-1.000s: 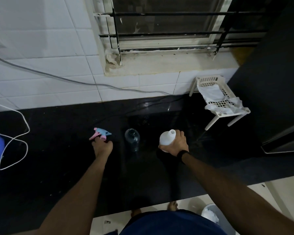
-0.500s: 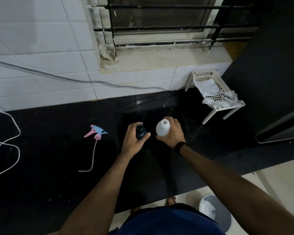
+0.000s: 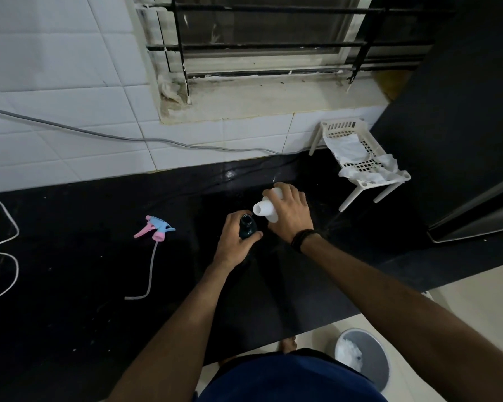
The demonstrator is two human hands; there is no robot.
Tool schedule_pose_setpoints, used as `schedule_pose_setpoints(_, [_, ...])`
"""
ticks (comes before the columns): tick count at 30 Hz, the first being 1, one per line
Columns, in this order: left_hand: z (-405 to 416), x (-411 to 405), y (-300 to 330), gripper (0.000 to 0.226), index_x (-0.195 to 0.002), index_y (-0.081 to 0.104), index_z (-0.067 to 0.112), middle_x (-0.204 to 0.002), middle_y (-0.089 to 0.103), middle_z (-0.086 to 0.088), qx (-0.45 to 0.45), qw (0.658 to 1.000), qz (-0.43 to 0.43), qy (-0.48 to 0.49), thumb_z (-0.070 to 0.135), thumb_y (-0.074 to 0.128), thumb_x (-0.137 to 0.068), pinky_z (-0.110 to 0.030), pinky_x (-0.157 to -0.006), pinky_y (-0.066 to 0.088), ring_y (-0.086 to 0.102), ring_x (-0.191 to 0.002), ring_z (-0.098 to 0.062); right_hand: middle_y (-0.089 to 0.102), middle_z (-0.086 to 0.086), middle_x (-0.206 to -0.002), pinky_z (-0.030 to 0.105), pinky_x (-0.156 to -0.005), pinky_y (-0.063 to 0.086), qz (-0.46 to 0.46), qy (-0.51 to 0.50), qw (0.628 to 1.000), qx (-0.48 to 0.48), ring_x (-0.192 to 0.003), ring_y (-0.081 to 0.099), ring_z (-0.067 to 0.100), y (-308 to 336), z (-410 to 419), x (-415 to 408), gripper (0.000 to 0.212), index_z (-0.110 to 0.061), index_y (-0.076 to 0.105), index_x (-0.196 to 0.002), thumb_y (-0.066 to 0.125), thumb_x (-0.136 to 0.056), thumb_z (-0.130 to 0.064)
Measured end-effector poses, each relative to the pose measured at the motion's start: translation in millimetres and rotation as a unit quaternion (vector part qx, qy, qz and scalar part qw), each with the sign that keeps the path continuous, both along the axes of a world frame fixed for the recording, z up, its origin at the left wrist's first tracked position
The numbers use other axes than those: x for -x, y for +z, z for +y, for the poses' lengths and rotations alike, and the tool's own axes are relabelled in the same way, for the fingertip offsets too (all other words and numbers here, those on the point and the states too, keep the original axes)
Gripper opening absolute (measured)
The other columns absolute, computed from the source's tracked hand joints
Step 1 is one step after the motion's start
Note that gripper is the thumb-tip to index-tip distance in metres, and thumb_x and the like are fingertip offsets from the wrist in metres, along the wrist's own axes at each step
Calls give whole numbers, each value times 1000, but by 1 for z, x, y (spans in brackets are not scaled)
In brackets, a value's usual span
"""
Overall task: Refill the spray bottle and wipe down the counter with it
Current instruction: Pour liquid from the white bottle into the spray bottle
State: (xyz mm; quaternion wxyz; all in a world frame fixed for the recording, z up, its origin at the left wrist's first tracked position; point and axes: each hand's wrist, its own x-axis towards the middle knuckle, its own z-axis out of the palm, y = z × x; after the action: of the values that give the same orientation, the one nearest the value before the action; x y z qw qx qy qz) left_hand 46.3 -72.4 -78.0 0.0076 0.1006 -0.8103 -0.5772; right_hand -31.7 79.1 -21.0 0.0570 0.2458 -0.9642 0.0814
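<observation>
Nearest the body, off the table's front edge, a grey bin on the floor is holding something white and crumpled. On the table, the left hand has left the trigger head and is now wrapping its grip around the dark spray bottle, thumb and fingers closed on the body, neck open and upright near the table's middle. The right hand is keeping its grip closed around the white refill bottle and has tipped it since a second ago: its open mouth is now pointing left toward the spray bottle's neck, just beside and slightly above it, not yet over it. No liquid is showing between the two mouths, so pouring is probably just about to begin; the refill step is set up, wiping not started. Contents: the spray bottle is too dark to read a level; the refill bottle is opaque, level cannot be told. The pink-and-blue spray head with its dip tube is lying flat, well to the left of the hands, so the bottle stays uncapped. Farther back, at the table's far right corner, a white slotted rack is carrying a white cloth, likely the wiper. A grey cable is running along the tiled wall behind.
</observation>
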Motion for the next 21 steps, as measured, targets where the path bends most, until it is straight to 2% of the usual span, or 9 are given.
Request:
schedule_pose_setpoints(7, [3,0,0,53,-127,52,29,-129,46,9,-2,1000,1,11,29,78,-81,-37,-101,47,53,-116,-9,49,15,-134,60,-99,40,23,31,997,-72,-125,46,37,5,-5,5,70,-24,52,-126,82,-63,-18])
schedule_pose_setpoints(14, [4,0,0,54,-128,51,29,-126,46,11,-10,1000,-1,19,26,79,-82,-34,-101,46,51,-112,-2,49,17,-136,61,-102,36,57,48,993,-96,-128,45,38,7,-6,11,61,-21,55,-125,75,-69,-11])
schedule_pose_setpoints(21, [5,1,-3,57,-130,51,30,-128,46,11,-13,1000,-3,23,28,79,-81,-40,-102,49,53,-117,-8,50,17,-136,64,-104,34,104,68,987,-100,-128,45,39,9,-6,15,54,-20,56,-124,66,-73,-4])
